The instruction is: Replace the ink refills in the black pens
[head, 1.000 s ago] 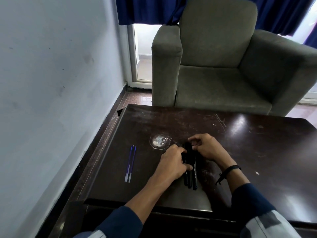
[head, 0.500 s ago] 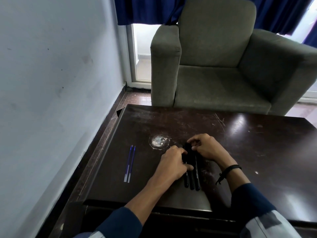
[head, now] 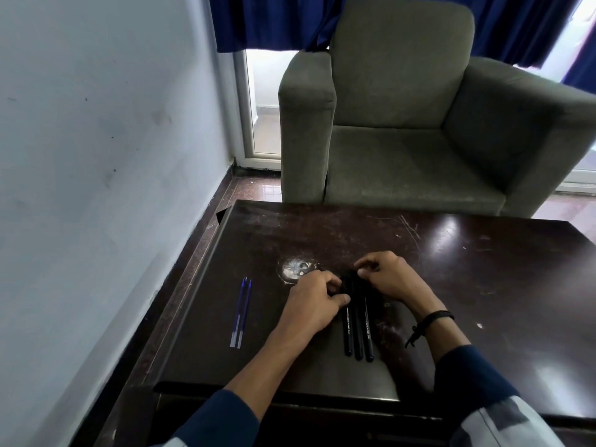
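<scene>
A grey armchair (head: 419, 124) stands behind the dark table (head: 483, 285). On it, the left hand (head: 311, 304) and right hand (head: 392, 277) pinch the far ends of 3 black pens (head: 358, 327) lying side by side. 2 blue refills (head: 240, 312) lie left of the hands, apart.

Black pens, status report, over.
Left hand and right hand both on three black pens, flat on table. Two refills untouched at left. Nothing obstructing.

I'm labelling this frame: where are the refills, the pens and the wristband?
refills (head: 240, 312): head view, middle of the pair.
pens (head: 358, 333): head view, middle pen's barrel.
wristband (head: 433, 317): head view, band on right wrist.
</scene>
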Available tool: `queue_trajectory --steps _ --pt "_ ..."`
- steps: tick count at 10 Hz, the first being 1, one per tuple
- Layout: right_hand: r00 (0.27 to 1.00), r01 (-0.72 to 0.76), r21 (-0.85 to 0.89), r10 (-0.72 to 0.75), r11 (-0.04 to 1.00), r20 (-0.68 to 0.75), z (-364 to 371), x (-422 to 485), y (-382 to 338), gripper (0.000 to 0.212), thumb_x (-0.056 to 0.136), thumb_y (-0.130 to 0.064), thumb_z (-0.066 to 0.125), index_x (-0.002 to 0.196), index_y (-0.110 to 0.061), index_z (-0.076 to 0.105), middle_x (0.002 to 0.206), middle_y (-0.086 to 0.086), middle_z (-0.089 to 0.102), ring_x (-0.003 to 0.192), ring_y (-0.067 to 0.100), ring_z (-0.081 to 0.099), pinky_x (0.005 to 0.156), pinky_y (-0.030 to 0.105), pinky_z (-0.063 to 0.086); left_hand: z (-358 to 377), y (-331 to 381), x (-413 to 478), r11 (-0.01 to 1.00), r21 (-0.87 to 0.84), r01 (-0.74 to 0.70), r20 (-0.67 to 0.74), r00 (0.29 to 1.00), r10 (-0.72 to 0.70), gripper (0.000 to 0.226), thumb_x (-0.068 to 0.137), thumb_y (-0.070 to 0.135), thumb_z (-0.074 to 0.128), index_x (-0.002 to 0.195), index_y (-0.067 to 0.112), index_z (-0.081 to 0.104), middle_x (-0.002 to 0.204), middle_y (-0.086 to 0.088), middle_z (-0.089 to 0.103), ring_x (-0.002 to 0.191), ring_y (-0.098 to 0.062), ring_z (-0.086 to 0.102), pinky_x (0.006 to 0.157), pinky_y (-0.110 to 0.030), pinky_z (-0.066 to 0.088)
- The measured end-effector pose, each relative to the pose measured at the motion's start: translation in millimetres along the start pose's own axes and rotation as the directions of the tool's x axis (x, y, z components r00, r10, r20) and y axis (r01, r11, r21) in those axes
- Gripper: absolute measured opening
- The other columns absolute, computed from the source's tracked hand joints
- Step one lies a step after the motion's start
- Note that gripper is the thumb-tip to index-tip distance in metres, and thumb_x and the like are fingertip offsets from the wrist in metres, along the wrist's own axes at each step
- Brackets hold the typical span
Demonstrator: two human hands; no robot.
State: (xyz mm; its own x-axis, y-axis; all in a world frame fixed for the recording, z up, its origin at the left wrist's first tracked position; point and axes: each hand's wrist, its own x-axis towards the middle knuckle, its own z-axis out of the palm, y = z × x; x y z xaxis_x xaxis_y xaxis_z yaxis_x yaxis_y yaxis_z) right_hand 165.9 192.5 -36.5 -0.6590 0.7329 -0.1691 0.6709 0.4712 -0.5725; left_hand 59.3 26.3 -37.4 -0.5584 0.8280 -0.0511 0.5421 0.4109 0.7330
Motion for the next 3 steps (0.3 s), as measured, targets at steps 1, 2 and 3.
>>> queue_trajectory --steps 1,2,3 --pt "1.0 -0.003 0.01 0.003 1.0 -0.017 -1.6 -1.6 -1.1 0.019 0.098 -0.028 0.066 0.115 -0.029 0.073 0.113 0.0 0.071 0.103 0.018 0.066 0.09 0.031 0.054 -5.4 -3.5 3.0 0.989 0.13 -0.071 -0.128 0.988 0.088 0.026 0.095 0.033 0.068 0.119 0.024 0.068 0.115 0.007 0.063 0.104 -0.012 0.06 0.092 -0.028 0.049" --pt "0.999 -0.018 0.037 0.019 0.999 -0.033 -3.6 -2.9 -0.4 0.023 0.097 -0.032 0.067 0.12 -0.027 0.072 0.113 -0.002 0.07 0.103 0.017 0.065 0.088 0.029 0.053 -12.6 -13.4 9.5 0.949 0.295 -0.108 -0.227 0.957 0.18 0.028 0.098 0.03 0.062 0.126 0.025 0.063 0.124 0.008 0.056 0.117 -0.014 0.051 0.097 -0.031 0.042" --pt "0.995 -0.018 0.063 0.024 0.998 -0.096 -5.2 -4.7 -4.4 0.025 0.097 -0.035 0.067 0.121 -0.027 0.071 0.11 -0.003 0.07 0.101 0.016 0.064 0.085 0.028 0.051 -19.9 -17.2 16.2 0.925 0.369 -0.093 -0.288 0.935 0.209 0.035 0.099 0.03 0.059 0.134 0.029 0.056 0.135 0.011 0.049 0.132 -0.014 0.038 0.105 -0.036 0.033"
